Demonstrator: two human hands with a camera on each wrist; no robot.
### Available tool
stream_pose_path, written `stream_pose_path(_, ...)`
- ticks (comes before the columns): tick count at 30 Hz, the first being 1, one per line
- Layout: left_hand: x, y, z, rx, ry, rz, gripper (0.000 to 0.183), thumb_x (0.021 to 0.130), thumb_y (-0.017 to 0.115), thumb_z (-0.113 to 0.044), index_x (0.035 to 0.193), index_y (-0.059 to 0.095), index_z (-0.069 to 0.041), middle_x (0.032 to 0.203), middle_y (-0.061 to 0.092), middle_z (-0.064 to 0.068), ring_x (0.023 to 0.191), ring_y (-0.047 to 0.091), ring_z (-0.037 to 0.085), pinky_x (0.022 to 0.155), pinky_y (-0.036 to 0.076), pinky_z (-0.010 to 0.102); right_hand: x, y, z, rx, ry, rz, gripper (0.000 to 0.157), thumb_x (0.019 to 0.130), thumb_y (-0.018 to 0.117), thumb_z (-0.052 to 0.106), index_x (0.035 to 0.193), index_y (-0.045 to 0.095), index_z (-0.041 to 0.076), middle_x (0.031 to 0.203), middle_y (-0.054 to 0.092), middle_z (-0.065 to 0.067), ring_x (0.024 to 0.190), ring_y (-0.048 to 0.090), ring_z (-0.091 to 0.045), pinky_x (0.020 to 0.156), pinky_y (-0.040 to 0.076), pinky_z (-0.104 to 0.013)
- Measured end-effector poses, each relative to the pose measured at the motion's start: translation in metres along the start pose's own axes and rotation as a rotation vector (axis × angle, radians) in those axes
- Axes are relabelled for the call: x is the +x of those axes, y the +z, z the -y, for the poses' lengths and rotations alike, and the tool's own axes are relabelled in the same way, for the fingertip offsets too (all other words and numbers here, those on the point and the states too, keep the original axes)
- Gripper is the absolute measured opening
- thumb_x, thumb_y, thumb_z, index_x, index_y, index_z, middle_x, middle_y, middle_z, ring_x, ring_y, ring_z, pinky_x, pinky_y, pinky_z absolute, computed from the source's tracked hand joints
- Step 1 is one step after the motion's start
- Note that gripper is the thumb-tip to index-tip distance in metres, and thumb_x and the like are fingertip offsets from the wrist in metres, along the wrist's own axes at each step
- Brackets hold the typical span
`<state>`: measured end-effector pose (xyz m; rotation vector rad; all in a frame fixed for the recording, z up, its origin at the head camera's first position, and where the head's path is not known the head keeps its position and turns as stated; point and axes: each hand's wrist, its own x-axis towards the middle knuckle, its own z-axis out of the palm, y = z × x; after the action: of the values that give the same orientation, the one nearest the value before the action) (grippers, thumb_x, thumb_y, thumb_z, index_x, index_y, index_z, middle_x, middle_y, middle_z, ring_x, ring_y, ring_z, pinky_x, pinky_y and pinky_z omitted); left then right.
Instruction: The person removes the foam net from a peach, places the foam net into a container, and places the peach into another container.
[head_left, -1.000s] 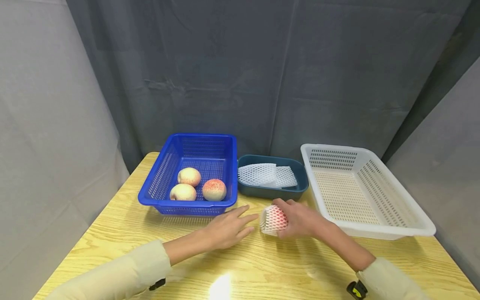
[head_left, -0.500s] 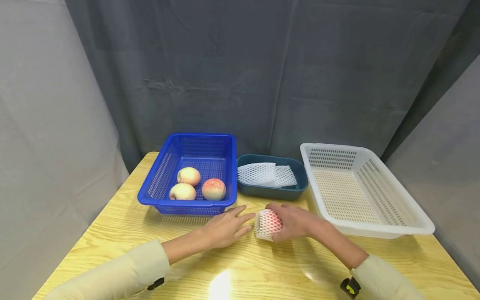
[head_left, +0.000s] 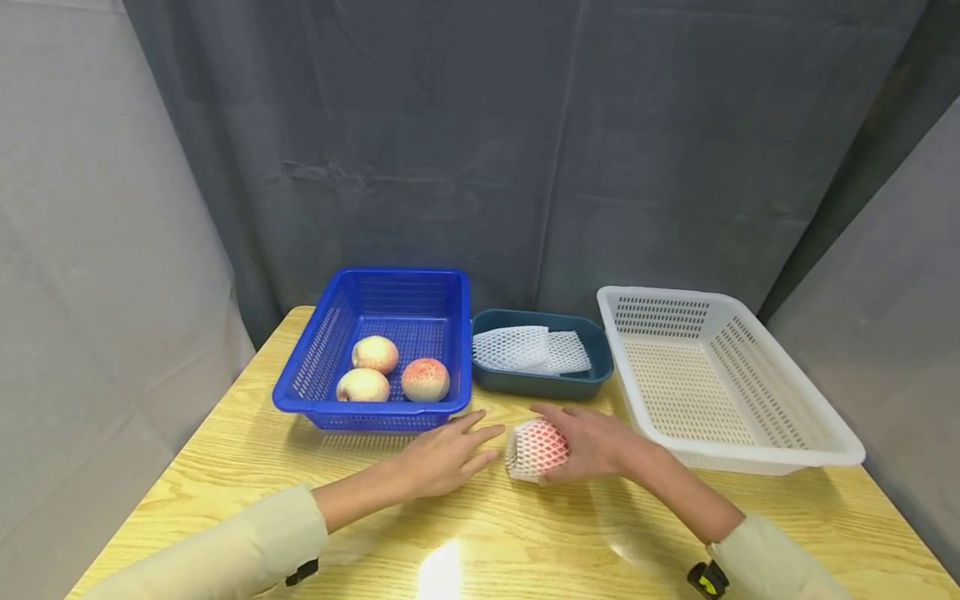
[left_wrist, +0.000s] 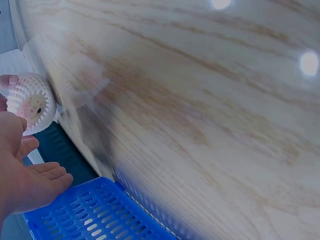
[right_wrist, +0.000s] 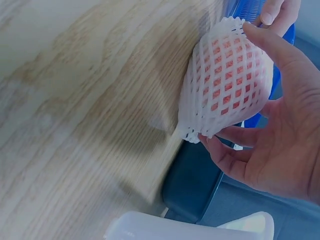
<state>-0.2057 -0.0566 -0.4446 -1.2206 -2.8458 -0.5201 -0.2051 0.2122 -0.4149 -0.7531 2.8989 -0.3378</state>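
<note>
In the head view a peach in a white foam fruit net (head_left: pixel 538 450) is low over the table, left of my right hand (head_left: pixel 596 442). That hand grips it, thumb on one side and fingers on the other, as the right wrist view shows the foam fruit net (right_wrist: pixel 227 82) around the red fruit. My left hand (head_left: pixel 446 457) is just left of it, fingers extended and holding nothing. The left wrist view shows the net's open end, with the peach's pale stem end (left_wrist: pixel 34 107) inside.
A blue basket (head_left: pixel 300 400) at the left contains three peaches (head_left: pixel 426 380). Beside it, a dark teal tray (head_left: pixel 536 385) contains white foam nets (head_left: pixel 517 348). A white basket (head_left: pixel 750 457) stands at the right, and a grey curtain (head_left: pixel 420 150) hangs behind the wooden table (head_left: pixel 390 550).
My right hand has shifted left with the netted peach, mostly in the first half second, bringing it closer to my left hand. The left hand stays extended, almost in place.
</note>
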Motion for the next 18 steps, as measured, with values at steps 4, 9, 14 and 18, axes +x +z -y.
stream_pose_path(4, -0.003, 0.000, 0.003, -0.018, -0.005, -0.002, 0.045, 0.107, 0.048, -0.034, 0.146, 0.052, -0.014, 0.150, 0.043, 0.022, 0.134, 0.046, 0.036, 0.104, 0.042, 0.051, -0.003, 0.001, -0.002, 0.013, -0.002, -0.019, 0.103, 0.067, 0.082, 0.063, 0.151, 0.041, 0.020, 0.134, 0.056, -0.020, 0.113, 0.058, -0.036, 0.085, 0.051, -0.054)
stream_pose_path(9, -0.007, 0.000, 0.006, -0.039, -0.007, -0.003, 0.044, 0.107, 0.047, -0.033, 0.146, 0.052, -0.012, 0.149, 0.044, 0.022, 0.136, 0.044, 0.035, 0.106, 0.040, 0.051, -0.007, 0.001, -0.003, 0.053, 0.017, -0.041, 0.110, 0.064, 0.083, 0.064, 0.152, 0.038, 0.016, 0.136, 0.051, -0.022, 0.115, 0.056, -0.037, 0.090, 0.049, -0.054)
stream_pose_path(14, -0.014, 0.000, 0.008, -0.063, 0.005, -0.004, 0.044, 0.107, 0.047, -0.031, 0.146, 0.052, -0.010, 0.148, 0.044, 0.025, 0.136, 0.043, 0.038, 0.107, 0.039, 0.051, -0.013, 0.003, -0.005, 0.065, 0.025, -0.069, 0.114, 0.065, 0.085, 0.063, 0.152, 0.035, 0.008, 0.138, 0.047, -0.026, 0.119, 0.053, -0.041, 0.093, 0.048, -0.057)
stream_pose_path(18, -0.020, -0.002, 0.013, -0.077, 0.012, 0.000, 0.044, 0.107, 0.048, -0.029, 0.146, 0.051, -0.010, 0.147, 0.043, 0.027, 0.134, 0.044, 0.040, 0.107, 0.039, 0.052, -0.020, 0.007, -0.010, 0.077, 0.015, -0.099, 0.117, 0.066, 0.086, 0.059, 0.152, 0.031, 0.002, 0.140, 0.043, -0.031, 0.121, 0.051, -0.046, 0.093, 0.047, -0.061)
